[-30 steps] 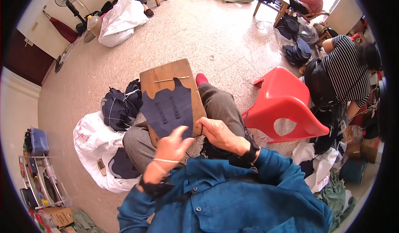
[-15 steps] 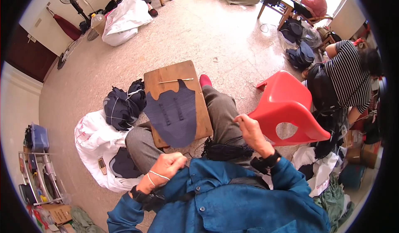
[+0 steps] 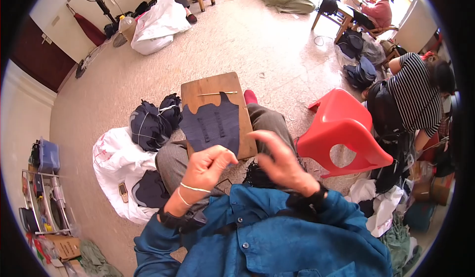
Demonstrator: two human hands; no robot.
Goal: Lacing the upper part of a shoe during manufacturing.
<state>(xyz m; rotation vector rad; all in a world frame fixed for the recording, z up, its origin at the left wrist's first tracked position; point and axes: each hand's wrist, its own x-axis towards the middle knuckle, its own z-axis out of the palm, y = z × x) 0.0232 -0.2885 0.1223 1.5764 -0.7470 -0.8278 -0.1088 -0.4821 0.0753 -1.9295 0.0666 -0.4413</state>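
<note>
My left hand point(image 3: 210, 168) is closed in a pinch above the near end of the dark blue cloth piece point(image 3: 213, 123); whatever its fingers hold is too small to make out. A white cord point(image 3: 195, 188) circles that wrist. To its right, my right hand point(image 3: 279, 163) is raised with thumb and fingers apart, nothing visible in it. The cloth lies flat on a wooden board point(image 3: 245, 138) between my knees, with two rows of slits or stitching on it. Across the board's far part rests a thin, pale needle-like tool point(image 3: 212, 94).
Left of the board sit a tied bundle of dark cloth point(image 3: 148, 126) and a white sack point(image 3: 111, 153) with a phone point(image 3: 123, 192) on it. A red plastic chair point(image 3: 341, 123) stands at right, beside a person in a striped shirt point(image 3: 415, 94). Dark fringed cloth point(image 3: 260, 174) lies by my lap.
My left hand has risen forward over the cloth's near end. My right hand has moved left toward it, and its fingers have opened from a closed pinch. The view has shifted slightly.
</note>
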